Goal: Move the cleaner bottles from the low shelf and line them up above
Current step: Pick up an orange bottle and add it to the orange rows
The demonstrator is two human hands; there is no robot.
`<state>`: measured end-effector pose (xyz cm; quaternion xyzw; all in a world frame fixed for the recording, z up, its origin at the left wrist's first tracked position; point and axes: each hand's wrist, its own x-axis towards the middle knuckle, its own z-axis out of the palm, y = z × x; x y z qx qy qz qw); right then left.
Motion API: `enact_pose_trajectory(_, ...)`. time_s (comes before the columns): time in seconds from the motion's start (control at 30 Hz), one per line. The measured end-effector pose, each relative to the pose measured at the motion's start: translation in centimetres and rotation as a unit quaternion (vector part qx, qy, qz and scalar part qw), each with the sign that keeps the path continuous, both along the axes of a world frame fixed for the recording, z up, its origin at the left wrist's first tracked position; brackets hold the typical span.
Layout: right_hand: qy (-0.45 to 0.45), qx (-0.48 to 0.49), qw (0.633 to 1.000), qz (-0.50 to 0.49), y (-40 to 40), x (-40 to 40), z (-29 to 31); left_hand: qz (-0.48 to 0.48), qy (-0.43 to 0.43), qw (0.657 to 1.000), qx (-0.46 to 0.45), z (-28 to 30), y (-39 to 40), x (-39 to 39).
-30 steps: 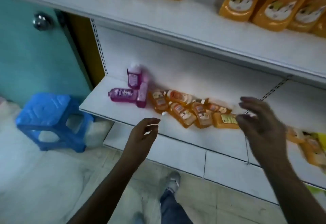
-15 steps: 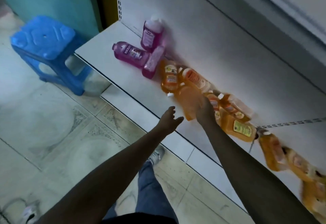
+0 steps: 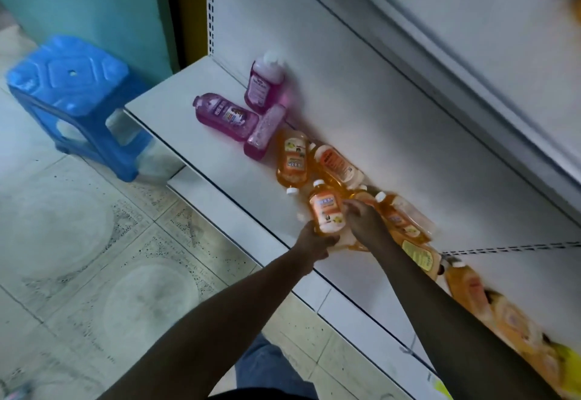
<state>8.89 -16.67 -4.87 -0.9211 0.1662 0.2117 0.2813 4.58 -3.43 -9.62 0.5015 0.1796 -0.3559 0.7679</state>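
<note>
1. Orange liquid and a white cap mark the bottle (image 3: 327, 211) that sits between the two hands, nearly upright, cap pointing away from the person and its base at the left hand (image 3: 314, 240).
2. The left hand is curled under and around that base, fingers closed against it, so I judge it to have hold of the bottle (how firm the grip is cannot be told).
3. The right hand (image 3: 361, 218) is just to the right of the same bottle, fingers (image 3: 352, 207) bent and touching its side; whether it also grips the bottle, or reaches for one behind, is not clear.
4. Just beyond and right of the right hand, more orange bottles (image 3: 399, 215) lie flat on the low shelf (image 3: 195, 135), their long axes slanted, caps mostly toward the left hand's side.
5. Farther off, ahead and left of both hands, two orange bottles (image 3: 292, 160) lie side by side, then three pink bottles (image 3: 224, 115), one of them standing against the back panel.
6. The shelf above (image 3: 471, 63) lies up and to the right of the hands, well apart from them, so the lift should go up and away, cap first; the left hand is the nearer carrier.
7. A blue stool (image 3: 72, 91) stands on the floor, far left of the left hand, clear of the path.
</note>
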Motion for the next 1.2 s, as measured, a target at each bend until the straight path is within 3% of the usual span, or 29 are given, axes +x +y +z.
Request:
enact_pose_trajectory(0.17,-0.079,0.123,0.988,0.041,1.3,-6.3,4.5,-0.019,-0.042,0.996,-0.071,3.9,4.9,-4.8)
enact_pose_trajectory(0.3,-0.142,0.201,0.969,0.023,5.0,-11.1,8.5,-0.058,-0.145,0.988,-0.011,7.9,9.3,-8.1)
enact_pose_trajectory(0.4,-0.185,0.203,0.961,0.039,8.3,-13.8,12.1,-0.075,-0.249,0.965,0.034,11.3,12.9,-9.8)
enact_pose_trajectory(0.67,-0.339,0.217,0.913,0.067,16.7,-17.3,21.2,-0.064,-0.497,0.842,0.200,19.7,20.2,-13.0)
enact_pose_trajectory(0.87,-0.469,0.113,0.863,0.148,19.8,-18.3,29.0,-0.073,-0.619,0.750,0.221,26.8,22.3,-11.6)
enact_pose_trajectory(1.2,-0.587,0.063,0.803,0.079,17.0,-12.6,36.9,-0.113,-0.739,0.631,0.208,36.9,18.4,-1.8)
